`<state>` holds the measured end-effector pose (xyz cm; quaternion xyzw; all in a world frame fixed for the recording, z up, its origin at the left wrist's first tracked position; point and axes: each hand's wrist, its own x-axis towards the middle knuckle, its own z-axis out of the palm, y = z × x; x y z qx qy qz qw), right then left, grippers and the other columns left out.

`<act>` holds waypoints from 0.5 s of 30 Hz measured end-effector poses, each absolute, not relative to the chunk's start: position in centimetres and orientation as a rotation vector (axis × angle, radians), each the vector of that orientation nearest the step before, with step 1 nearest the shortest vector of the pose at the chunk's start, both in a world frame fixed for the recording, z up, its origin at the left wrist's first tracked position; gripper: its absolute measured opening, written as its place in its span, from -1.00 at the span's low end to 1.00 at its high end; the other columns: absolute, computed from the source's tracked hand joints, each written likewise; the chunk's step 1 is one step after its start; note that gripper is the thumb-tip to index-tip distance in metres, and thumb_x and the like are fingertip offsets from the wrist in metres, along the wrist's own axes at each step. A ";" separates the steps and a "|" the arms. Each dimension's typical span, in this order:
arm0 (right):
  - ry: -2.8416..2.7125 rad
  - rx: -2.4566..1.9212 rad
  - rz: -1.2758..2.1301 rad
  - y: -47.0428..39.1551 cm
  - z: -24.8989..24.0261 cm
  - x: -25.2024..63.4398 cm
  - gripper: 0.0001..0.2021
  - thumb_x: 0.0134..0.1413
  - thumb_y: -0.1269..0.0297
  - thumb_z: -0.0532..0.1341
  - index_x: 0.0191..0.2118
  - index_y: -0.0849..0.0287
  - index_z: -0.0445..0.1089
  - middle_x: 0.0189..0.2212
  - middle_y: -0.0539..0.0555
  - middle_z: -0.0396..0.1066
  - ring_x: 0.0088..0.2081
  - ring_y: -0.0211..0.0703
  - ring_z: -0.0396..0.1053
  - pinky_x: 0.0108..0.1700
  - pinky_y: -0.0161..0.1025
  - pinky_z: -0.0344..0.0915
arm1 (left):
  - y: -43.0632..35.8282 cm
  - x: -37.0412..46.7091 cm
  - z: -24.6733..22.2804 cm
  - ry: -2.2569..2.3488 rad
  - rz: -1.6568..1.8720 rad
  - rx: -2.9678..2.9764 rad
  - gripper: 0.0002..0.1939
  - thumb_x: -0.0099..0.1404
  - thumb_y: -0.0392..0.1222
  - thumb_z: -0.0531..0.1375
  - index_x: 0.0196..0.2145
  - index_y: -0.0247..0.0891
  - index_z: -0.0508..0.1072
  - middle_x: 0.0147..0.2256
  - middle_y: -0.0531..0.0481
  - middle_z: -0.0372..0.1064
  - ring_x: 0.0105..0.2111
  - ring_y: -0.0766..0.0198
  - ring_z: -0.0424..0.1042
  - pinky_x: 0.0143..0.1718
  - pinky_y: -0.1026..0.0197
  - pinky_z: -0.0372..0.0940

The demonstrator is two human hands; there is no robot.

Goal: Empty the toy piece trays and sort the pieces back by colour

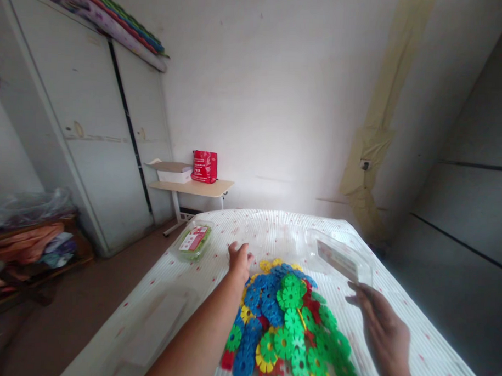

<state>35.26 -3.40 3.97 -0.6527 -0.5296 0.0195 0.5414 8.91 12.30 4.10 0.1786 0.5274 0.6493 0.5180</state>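
A pile of blue, green, yellow and red flower-shaped plastic pieces (287, 321) lies on the white patterned table (266, 221). At the pile's far left edge is my left hand (240, 260), its fingers apart and nothing visible in them. My right hand (378, 318) is right of the pile, fingers bent at the near edge of a clear plastic container (343, 257) with a label; whether they grip it is hard to tell. On the left of the table, a closed clear box (195, 241) with a red and white label holds green contents.
Another clear plastic container (151, 327) sits at the near left, partly behind my left forearm. Beyond the table, a small desk (193, 187) bears a red bag (204, 166) and a white box (174, 175). A low shelf with cloths (30, 251) stands at the left.
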 end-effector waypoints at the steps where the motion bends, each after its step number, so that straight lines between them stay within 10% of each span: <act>1: -1.260 -1.550 0.043 -3.4 4.0 35.3 -0.61 0.04 -0.04 0.05 -0.23 0.16 0.40 -0.48 0.07 0.54 -0.36 -0.04 0.51 -0.34 -0.27 0.36 | 12.5 9.2 3.9 1.282 1.552 0.436 -0.60 0.25 -0.23 0.13 0.04 -0.19 0.17 -0.14 -0.02 0.28 -0.33 0.35 0.38 -0.33 0.20 0.37; 15: -1.267 -1.541 0.066 -3.5 4.3 34.9 -0.61 0.06 -0.02 0.04 -0.23 0.17 0.41 -0.49 0.08 0.53 -0.37 -0.05 0.51 -0.33 -0.27 0.37 | 13.6 10.3 2.8 1.610 1.282 0.845 -0.65 0.28 -0.11 0.12 -0.01 -0.28 0.29 -0.05 -0.10 0.31 -0.15 0.20 0.38 -0.17 0.03 0.34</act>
